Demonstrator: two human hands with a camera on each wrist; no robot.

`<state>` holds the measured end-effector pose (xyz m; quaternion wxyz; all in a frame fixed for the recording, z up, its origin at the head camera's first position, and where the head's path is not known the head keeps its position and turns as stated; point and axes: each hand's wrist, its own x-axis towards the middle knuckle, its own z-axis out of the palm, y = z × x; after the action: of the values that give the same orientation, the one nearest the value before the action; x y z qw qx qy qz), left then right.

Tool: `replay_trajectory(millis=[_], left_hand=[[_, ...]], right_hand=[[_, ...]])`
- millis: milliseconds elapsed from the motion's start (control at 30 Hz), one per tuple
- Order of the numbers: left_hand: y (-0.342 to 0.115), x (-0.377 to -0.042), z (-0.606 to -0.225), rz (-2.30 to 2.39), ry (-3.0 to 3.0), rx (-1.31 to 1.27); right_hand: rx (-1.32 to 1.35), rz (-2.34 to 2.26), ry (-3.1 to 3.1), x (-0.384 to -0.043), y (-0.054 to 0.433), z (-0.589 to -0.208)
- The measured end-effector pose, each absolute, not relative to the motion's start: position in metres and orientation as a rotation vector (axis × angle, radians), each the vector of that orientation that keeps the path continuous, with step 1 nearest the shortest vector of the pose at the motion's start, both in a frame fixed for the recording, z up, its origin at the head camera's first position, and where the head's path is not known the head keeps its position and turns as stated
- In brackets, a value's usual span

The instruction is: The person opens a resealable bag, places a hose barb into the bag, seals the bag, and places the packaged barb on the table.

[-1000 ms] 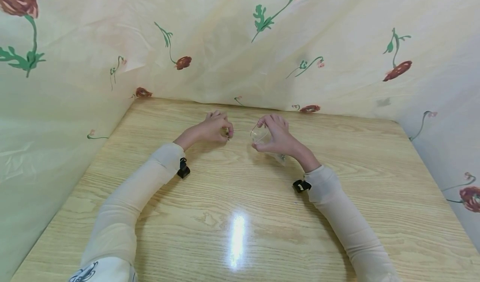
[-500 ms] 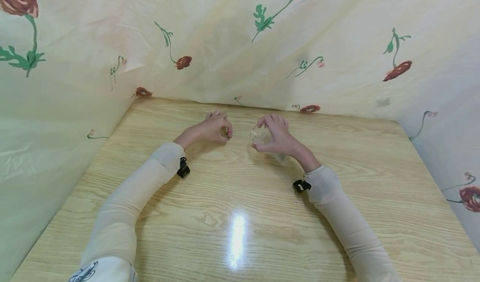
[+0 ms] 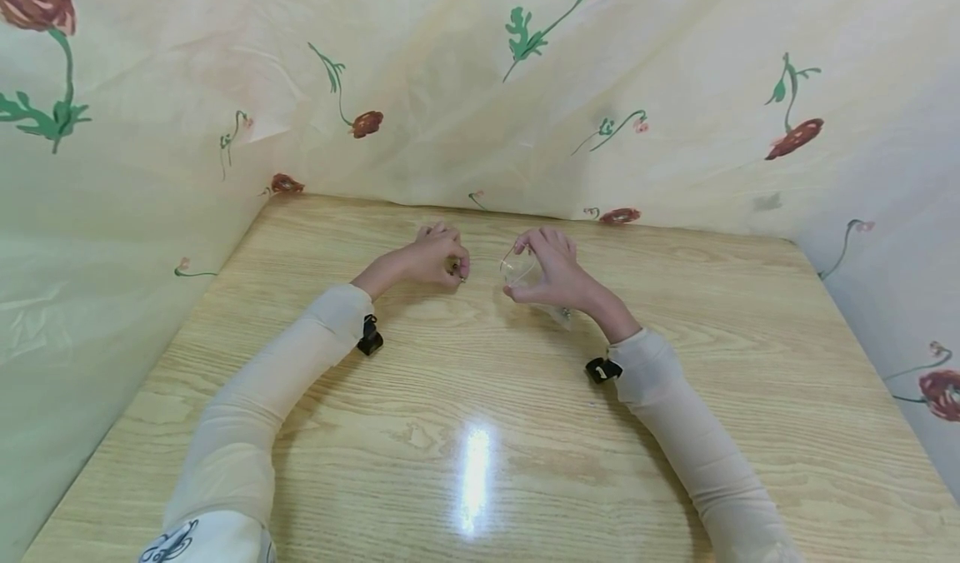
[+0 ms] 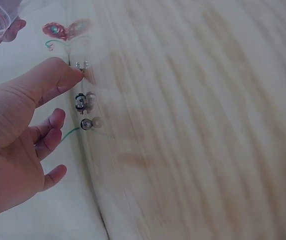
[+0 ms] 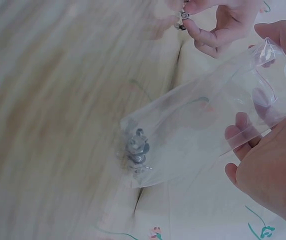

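Left grip (image 3: 431,260): thumb and forefinger pinching a small metal piece (image 4: 78,65) at the tabletop (image 3: 420,430). Right grip (image 3: 558,273): grasping a clear plastic bag (image 5: 188,115) near its mouth, which gapes towards my left. Just beside the pinched piece, two more metal pieces, one here (image 4: 80,103) and one here (image 4: 86,124), stand on the tabletop. Metal parts (image 5: 137,145) lie bunched in the bag's far end. Beyond the tabletop: flower-printed sheeting (image 3: 442,142).

Metal pieces (image 5: 138,147) in clear bag (image 5: 188,115) blurred, uncountable; grain on tabletop (image 4: 198,125) smeared in both wrist views.
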<state>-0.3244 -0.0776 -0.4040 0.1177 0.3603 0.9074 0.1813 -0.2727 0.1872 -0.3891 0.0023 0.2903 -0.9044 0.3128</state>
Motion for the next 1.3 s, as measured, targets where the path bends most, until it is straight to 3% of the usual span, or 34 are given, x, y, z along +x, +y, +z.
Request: replay_trajectory(millis=[1300], left_hand=[[-0.0706, -0.3198, -0.4028, 0.528, 2.659, 1.095]], right_hand=[[0.908, 1.013, -2.850, -0.2743, 0.1891, -0.3903]])
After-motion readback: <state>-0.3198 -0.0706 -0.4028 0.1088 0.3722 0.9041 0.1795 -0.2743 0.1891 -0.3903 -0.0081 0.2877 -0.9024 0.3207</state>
